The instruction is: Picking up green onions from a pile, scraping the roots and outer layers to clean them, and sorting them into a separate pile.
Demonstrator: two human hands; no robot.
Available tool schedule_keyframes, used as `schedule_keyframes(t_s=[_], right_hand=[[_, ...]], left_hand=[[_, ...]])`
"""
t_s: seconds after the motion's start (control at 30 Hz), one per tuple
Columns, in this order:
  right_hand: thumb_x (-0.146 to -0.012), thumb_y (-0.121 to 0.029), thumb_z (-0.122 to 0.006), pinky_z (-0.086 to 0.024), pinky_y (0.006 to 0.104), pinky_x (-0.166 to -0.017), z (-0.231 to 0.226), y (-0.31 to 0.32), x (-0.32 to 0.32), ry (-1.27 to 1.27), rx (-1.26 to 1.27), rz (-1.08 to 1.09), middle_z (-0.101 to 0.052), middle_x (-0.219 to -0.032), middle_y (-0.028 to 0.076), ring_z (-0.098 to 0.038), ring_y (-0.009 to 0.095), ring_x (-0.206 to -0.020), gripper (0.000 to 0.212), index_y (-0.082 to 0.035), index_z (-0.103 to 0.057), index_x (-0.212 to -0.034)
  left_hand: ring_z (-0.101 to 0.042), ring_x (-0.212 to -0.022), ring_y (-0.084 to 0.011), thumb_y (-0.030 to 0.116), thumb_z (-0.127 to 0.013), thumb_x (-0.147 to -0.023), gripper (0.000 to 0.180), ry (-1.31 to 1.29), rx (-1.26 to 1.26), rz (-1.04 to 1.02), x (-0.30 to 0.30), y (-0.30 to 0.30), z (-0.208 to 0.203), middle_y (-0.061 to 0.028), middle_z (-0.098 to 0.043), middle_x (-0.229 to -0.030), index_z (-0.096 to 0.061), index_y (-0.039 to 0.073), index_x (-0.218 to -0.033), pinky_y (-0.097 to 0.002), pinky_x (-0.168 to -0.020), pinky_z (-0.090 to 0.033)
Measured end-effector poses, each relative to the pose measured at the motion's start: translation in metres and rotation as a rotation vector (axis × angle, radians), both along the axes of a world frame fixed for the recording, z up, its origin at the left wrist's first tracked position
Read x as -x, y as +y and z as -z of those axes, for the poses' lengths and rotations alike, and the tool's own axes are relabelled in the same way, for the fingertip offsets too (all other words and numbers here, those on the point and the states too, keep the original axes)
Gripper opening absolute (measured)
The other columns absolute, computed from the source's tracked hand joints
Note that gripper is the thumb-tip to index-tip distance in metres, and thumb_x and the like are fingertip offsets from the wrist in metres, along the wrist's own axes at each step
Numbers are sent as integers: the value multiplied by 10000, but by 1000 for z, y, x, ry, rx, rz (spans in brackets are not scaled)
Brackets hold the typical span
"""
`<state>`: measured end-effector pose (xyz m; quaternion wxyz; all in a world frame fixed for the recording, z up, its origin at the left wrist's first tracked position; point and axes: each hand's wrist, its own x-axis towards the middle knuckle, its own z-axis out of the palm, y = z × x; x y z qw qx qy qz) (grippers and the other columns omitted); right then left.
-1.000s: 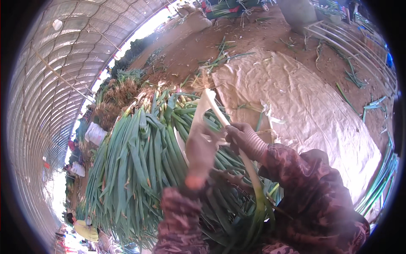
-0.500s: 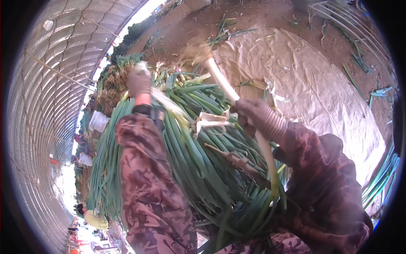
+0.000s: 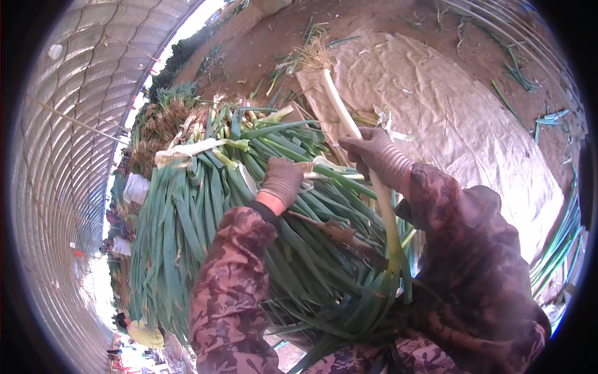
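A long green onion [image 3: 339,103] slants up from my lap, white stem and shaggy roots toward the far side. My gloved right hand [image 3: 375,156] is closed around its pale shaft, and its leaves hang down near my knees. To the left, my gloved left hand [image 3: 280,182] is curled into a fist just above the heap of green onions [image 3: 180,218]. Whether it grips anything is hidden by the fingers. A loose strip of whitish peel [image 3: 193,148] lies across the top of the heap, with a torn pale sheath [image 3: 336,167] beside the left fist.
A tan sheet [image 3: 436,112] covers the soil on the right, with leaf scraps around it. More onions with tangled roots [image 3: 159,131] lie at the far left. A ribbed tunnel cover [image 3: 75,174] curves along the left side. Green leaves [image 3: 560,243] lie at the right edge.
My left hand has come back from the far left toward the right hand, and the pale peel now lies on the heap. The right hand still holds the green onion.
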<state>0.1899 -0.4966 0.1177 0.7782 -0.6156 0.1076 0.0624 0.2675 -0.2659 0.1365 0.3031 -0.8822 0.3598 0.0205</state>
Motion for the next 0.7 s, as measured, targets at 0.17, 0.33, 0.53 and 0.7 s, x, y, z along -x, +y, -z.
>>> schedule_keyframes(t_s=[0.17,0.33,0.53,0.7], right_hand=[[-839,-257,-680,-507,297,-553,6,-8,3,-94,73,10,-641,-728,60,-607,142,-573,283,12,-653,-920],[-860,-271,-692,-502,321,-851,17,-4,-3,-329,151,-62,-682,-888,55,-636,154,-851,374,10,-670,-1106],[-910,-343,-695,-496,266,-715,9,10,1,-305,8,-317,-663,-878,30,-589,93,-768,460,9,-633,-1200],[-920,-377,-669,-488,279,-653,-3,7,9,-193,57,-215,-641,-836,25,-574,110,-702,432,16,-649,-1098]], left_hand=[[-684,-877,-322,171,-690,-815,205,192,306,144,-2,-33,-71,-153,-696,-885,-711,70,-992,-426,-775,-530],[-692,-890,-265,100,-758,-771,270,427,645,134,15,-45,-126,-151,-708,-944,-721,43,-1032,-360,-779,-540],[-658,-847,-131,105,-725,-852,153,541,901,8,16,-33,-135,-86,-702,-933,-719,27,-983,-340,-729,-527],[-658,-700,-193,198,-661,-895,144,-32,1074,-72,-30,-31,-126,-104,-672,-790,-702,67,-937,-337,-606,-514]])
